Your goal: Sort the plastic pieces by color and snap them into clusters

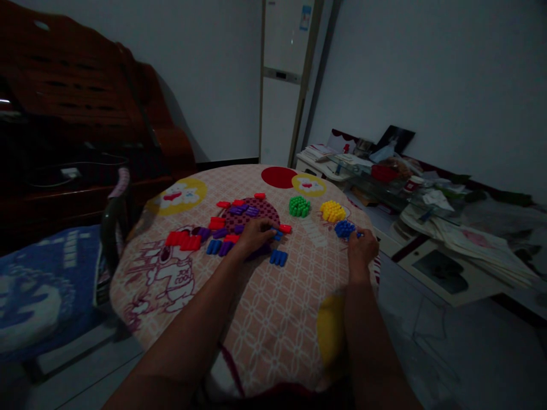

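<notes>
Far left there's a chair with a blue cover [47, 285], and a dark wooden sofa [85, 97] behind it. Next is the bench [273, 319], round, with a patterned pinkish cloth. On its left half the loose bits start: red pieces [183, 240] lying side by side, then purple pieces [220, 233] and blue pieces [214, 246] mixed in with more red.

The left hand [256, 234] reaches in over that spread, fingers bent, tips right at a little blue group [278, 234] with a red piece [285, 229] just beyond. Can't tell if they're gripping any of it. A blue trio [278, 258] lies nearer the person.

Moving right, you get tight clusters: green cluster [299, 206], yellow cluster [333, 211], then blue cluster [344, 229], all on the bench. The right hand [363, 247] is just beside the blue one, fingers curled in at a speck of blue; too small and dark to say whether they've got hold of it. Far right, a cluttered cabinet [436, 273].
</notes>
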`<state>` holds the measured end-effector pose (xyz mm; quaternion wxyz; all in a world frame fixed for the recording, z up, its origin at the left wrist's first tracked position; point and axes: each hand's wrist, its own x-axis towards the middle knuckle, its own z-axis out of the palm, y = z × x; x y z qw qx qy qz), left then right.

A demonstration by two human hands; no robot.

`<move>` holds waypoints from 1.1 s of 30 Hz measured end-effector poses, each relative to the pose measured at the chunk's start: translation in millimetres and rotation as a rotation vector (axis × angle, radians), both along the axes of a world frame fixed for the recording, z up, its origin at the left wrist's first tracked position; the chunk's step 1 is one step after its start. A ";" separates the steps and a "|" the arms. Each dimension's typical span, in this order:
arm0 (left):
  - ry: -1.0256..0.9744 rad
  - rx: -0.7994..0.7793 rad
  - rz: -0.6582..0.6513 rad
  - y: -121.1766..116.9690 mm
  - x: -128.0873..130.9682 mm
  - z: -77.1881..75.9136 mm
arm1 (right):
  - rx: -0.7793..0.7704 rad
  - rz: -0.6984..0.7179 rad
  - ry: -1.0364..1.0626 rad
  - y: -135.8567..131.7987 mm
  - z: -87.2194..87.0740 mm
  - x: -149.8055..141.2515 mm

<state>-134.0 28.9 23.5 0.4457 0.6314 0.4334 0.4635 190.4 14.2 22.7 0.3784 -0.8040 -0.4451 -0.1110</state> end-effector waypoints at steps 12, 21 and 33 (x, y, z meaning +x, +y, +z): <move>0.002 0.004 0.003 1.7 -1.2 -1.4 | -0.020 0.137 0.036 12.9 -20.5 20.8; 0.029 0.044 0.016 4.4 -1.2 -7.5 | 0.004 0.120 0.132 21.3 -30.4 28.3; -0.039 0.015 -0.051 -2.6 4.3 -3.1 | 0.201 0.624 0.220 -1.9 1.2 -58.9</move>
